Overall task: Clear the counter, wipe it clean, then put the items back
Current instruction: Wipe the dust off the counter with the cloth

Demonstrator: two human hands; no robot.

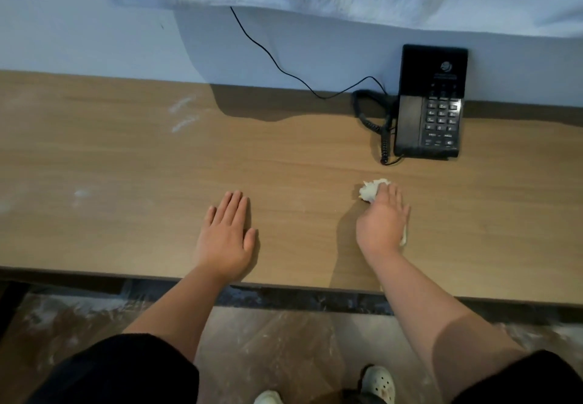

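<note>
A wood-grain counter [284, 157] is running along the pale wall, and a black desk telephone [430, 104] is sitting at its back right against that wall, with its coiled cord [372, 116] lying bunched just to its left. Chalky white smudges [183, 113] are showing on the left part of the surface, well apart from the telephone. Near the front edge the left hand [225, 239] is lying flat, palm down with fingers [233, 205] straight, while the right hand [383, 220] is pressing on a crumpled white cloth [370, 190] that is poking out toward the telephone.
</note>
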